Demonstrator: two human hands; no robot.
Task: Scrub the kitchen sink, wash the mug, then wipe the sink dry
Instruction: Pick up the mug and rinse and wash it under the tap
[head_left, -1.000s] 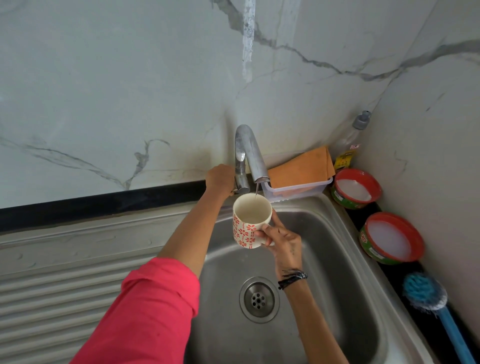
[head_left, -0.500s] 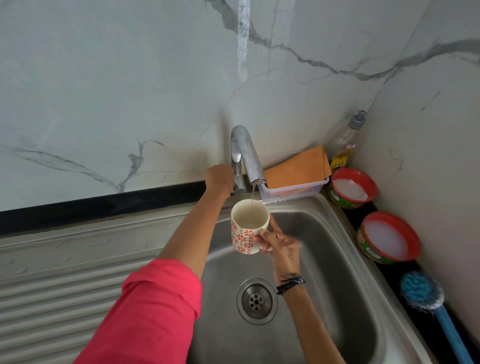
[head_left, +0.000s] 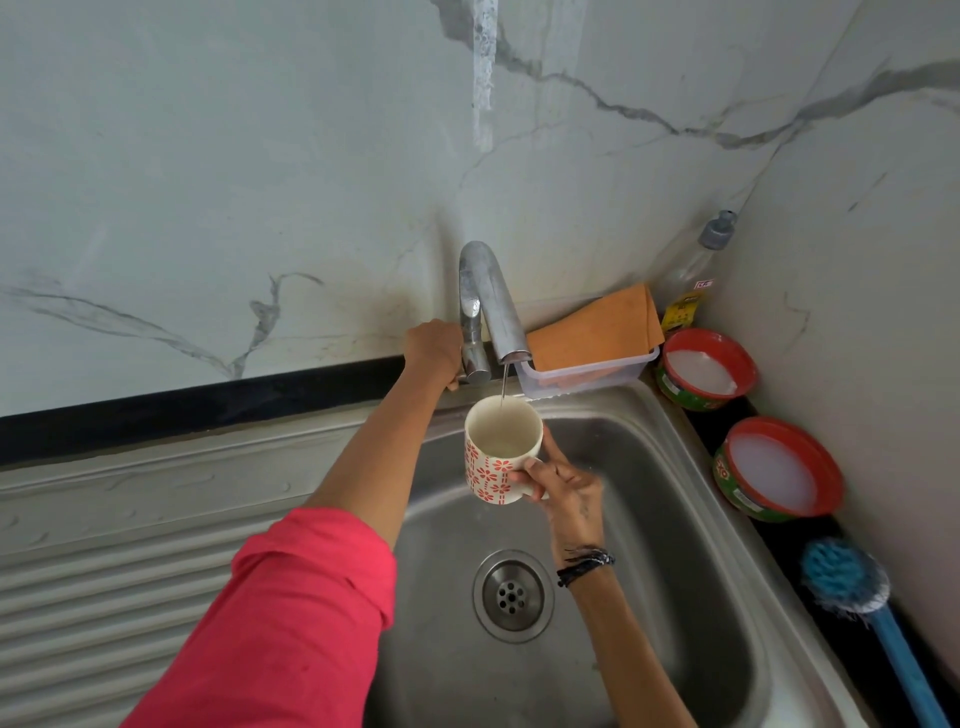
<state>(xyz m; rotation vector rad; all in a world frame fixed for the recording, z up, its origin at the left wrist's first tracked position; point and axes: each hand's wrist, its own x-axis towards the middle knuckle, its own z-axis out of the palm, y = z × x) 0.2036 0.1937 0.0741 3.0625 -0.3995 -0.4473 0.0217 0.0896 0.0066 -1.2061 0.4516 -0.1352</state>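
A white mug (head_left: 493, 457) with red flower prints is held upright over the steel sink (head_left: 665, 519), just under the tap spout (head_left: 493, 301). My right hand (head_left: 566, 488) grips the mug by its handle side. A thin stream of water runs from the spout into the mug. My left hand (head_left: 434, 351) is closed on the tap's handle at the base, left of the spout. The drain (head_left: 512, 596) lies below the mug.
An orange cloth (head_left: 592, 330) lies in a clear plastic tray (head_left: 587, 376) behind the sink. Two red-rimmed tubs (head_left: 701, 369) (head_left: 776, 467) of white paste, a bottle (head_left: 691, 275) and a blue brush (head_left: 852, 582) line the right wall. A ribbed drainboard (head_left: 104, 571) is at left.
The mug has stayed under the spout with only slight shifts. The thin stream keeps running into it, and my left hand remains on the tap handle.
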